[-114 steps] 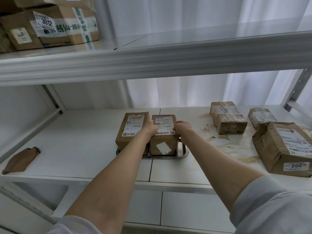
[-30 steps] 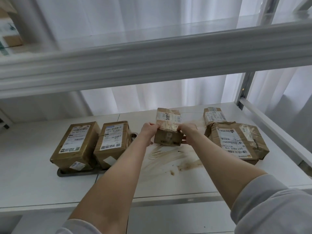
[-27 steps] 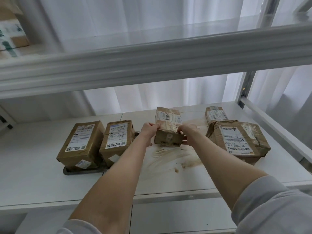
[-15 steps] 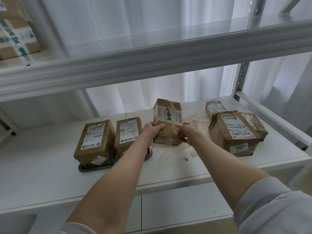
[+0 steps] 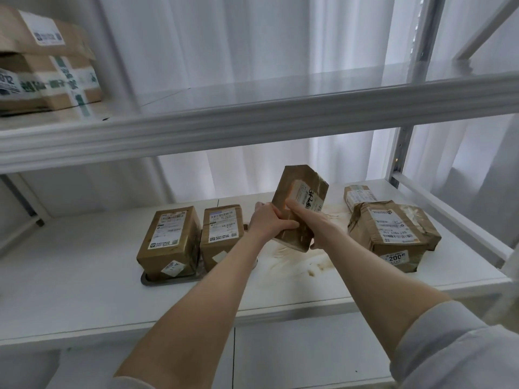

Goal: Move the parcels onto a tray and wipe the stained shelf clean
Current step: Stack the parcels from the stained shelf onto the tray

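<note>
I hold a brown cardboard parcel [image 5: 302,197] tilted up on end above the white shelf [image 5: 84,273]. My left hand [image 5: 268,223] grips its left side and my right hand [image 5: 310,223] its lower right. Under it the shelf shows a brown smeared stain [image 5: 297,261]. Left of my hands, two labelled parcels [image 5: 171,237] [image 5: 222,234] stand side by side on a grey metal tray [image 5: 165,278]. A large crumpled parcel [image 5: 390,234] and a small parcel [image 5: 358,195] lie on the shelf at the right.
An upper shelf beam [image 5: 252,122] runs across just above the held parcel. Taped boxes [image 5: 42,77] are stacked on the upper shelf at left. A white upright post [image 5: 404,153] and side rail [image 5: 449,217] bound the right end. White curtains hang behind.
Both hands have lifted the parcel off the stained spot and tipped it up on end, carrying it slightly left toward the tray. The stain beneath it now shows.
</note>
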The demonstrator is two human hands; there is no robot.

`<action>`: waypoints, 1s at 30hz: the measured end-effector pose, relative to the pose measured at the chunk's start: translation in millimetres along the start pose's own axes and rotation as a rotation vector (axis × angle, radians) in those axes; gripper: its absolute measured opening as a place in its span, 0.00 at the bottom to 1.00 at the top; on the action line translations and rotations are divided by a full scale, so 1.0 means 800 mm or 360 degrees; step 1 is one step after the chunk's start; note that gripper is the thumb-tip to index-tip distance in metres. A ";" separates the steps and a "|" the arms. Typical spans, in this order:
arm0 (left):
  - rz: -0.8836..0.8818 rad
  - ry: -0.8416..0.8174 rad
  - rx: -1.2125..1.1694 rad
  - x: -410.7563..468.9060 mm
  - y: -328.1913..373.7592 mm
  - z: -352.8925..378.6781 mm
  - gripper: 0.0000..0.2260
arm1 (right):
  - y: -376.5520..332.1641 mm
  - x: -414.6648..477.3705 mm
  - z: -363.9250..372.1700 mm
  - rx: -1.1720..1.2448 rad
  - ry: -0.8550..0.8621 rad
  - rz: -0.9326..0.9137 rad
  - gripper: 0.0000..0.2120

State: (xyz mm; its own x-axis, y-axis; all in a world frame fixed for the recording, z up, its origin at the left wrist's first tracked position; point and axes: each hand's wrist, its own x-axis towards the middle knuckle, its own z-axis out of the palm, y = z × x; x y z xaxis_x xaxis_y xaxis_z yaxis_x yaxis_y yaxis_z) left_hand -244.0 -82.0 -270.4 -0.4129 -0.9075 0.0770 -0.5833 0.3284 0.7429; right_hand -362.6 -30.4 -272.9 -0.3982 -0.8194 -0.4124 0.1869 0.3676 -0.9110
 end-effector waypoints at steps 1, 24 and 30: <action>-0.0013 -0.0025 0.0006 0.002 0.001 0.000 0.17 | -0.002 -0.001 -0.004 0.0006 -0.0015 0.0007 0.38; -0.0157 0.0317 -0.0171 -0.001 0.034 0.009 0.25 | 0.005 0.025 -0.032 -0.0220 0.0034 -0.0286 0.41; -0.0285 0.0305 -0.0208 0.004 0.044 0.022 0.30 | 0.005 0.030 -0.030 -0.0534 0.0144 -0.0357 0.58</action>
State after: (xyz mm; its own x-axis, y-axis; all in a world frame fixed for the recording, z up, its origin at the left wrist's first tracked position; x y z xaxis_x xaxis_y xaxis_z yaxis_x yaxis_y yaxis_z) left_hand -278.2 -68.6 -255.8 -0.1645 -0.9850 0.0521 -0.5347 0.1334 0.8345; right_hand -393.0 -38.3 -286.7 -0.4759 -0.8590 -0.1889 -0.2107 0.3199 -0.9237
